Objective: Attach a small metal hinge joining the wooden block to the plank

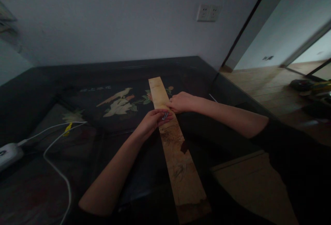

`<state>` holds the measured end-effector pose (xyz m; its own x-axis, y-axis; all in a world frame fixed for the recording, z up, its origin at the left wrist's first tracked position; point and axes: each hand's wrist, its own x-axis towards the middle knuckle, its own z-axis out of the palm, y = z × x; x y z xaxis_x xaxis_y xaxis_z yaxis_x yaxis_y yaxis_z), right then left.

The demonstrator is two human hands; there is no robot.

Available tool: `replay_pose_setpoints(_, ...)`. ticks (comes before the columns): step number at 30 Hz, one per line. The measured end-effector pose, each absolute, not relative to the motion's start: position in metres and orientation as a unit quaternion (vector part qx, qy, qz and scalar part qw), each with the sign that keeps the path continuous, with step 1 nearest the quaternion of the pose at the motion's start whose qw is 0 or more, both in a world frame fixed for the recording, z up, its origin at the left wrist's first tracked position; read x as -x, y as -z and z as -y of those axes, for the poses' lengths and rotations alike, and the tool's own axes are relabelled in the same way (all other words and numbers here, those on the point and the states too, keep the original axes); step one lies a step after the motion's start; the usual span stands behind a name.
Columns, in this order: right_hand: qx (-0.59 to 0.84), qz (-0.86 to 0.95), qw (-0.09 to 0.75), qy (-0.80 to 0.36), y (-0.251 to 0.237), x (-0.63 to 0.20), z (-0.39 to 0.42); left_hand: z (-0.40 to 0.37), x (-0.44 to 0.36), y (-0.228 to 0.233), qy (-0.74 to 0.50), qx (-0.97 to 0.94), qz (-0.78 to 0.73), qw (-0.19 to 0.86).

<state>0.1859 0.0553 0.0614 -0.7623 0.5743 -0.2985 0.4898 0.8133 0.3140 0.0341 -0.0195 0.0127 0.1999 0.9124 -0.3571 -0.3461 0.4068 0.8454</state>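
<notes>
A long, pale wooden board (pixel 181 163) with dark stains lies lengthwise on a dark table, its far end pointing toward the wall. Over the middle of it is my left hand (pixel 156 117), its fingers closed around a few thin, shiny metal pieces that look like nails (pixel 165 115). Just beyond, my right hand (pixel 182 102) rests at the board's right edge with its fingers curled together. Whatever is in those fingers, if anything, is hidden. The two hands are close together, with the fingertips nearly meeting.
The dark glossy table (pixel 139 170) carries a bird-and-flower picture (pixel 119 102). A white power strip (pixel 10 154) with a white cable (pixel 60 173) and yellow tag (pixel 68 129) lies left. A thin light rod (pixel 213 98) lies right. A wall socket (pixel 207 12) is behind.
</notes>
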Motion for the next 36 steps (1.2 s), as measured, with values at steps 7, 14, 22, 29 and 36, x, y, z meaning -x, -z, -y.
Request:
replay_pose_setpoints(7, -0.232, -0.927, 0.26, -0.14, -0.069, -0.173, -0.059, 0.021, -0.034, -0.013, -0.446, -0.333, -0.438, 0.706)
replay_pose_setpoints(14, -0.219, -0.924, 0.274, -0.155, -0.065, -0.166, -0.064, 0.02, -0.035, -0.012, -0.447, -0.326, -0.428, 0.715)
replay_pose_setpoints(22, -0.213, -0.913, 0.308, -0.164, -0.073, -0.164, -0.062, 0.021, -0.035, -0.012, -0.454, -0.328, -0.422, 0.713)
replay_pose_setpoints(29, -0.191, -0.924, 0.29, -0.163, -0.067, -0.166, -0.065, 0.02, -0.035, -0.013, -0.455, -0.324, -0.424, 0.712)
replay_pose_setpoints(36, -0.139, -0.947, 0.241, -0.16, -0.064, -0.172, -0.072, 0.022, -0.035, -0.014, -0.457, -0.325, -0.422, 0.712)
